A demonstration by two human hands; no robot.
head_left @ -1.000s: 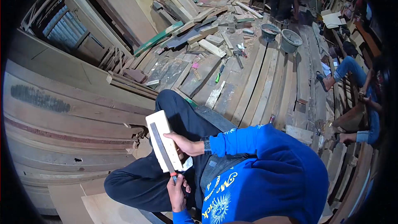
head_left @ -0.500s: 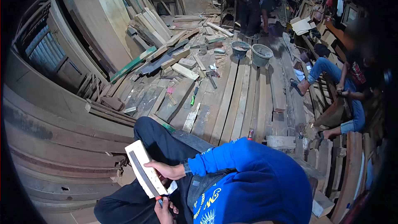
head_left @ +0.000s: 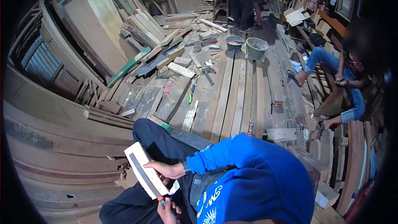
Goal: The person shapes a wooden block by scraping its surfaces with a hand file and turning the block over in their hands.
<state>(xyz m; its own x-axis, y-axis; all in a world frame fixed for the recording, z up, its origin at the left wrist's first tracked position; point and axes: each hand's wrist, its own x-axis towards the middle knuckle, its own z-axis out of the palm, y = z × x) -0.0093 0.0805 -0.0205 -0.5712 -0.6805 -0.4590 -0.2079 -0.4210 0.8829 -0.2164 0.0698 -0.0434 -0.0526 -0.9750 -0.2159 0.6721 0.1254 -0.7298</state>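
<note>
My right hand (head_left: 166, 169) grips the side of a pale wooden block (head_left: 139, 157), its thumb on the upper face and its other fingers partly hidden. A long dark flat tool, seemingly a file (head_left: 143, 175), lies lengthwise against the block's face. Its red and blue handle end is held by my left hand (head_left: 168, 212), low in the view, with the fingers curled round it. The block is tilted over my dark-trousered legs (head_left: 155, 141). A small white piece (head_left: 174, 186) shows beside my right hand.
Stacked boards (head_left: 62, 149) line the left. Ahead lie scrap wood (head_left: 180, 69), a hammer (head_left: 207, 76), a green-handled tool (head_left: 191, 95) and two buckets (head_left: 257, 49). A person in jeans (head_left: 327, 58) sits at right; other people stand at the back (head_left: 240, 6).
The view has swung, so the block and both hands appear farther left and lower than a second ago. Both hands keep their holds; the file still lies along the block.
</note>
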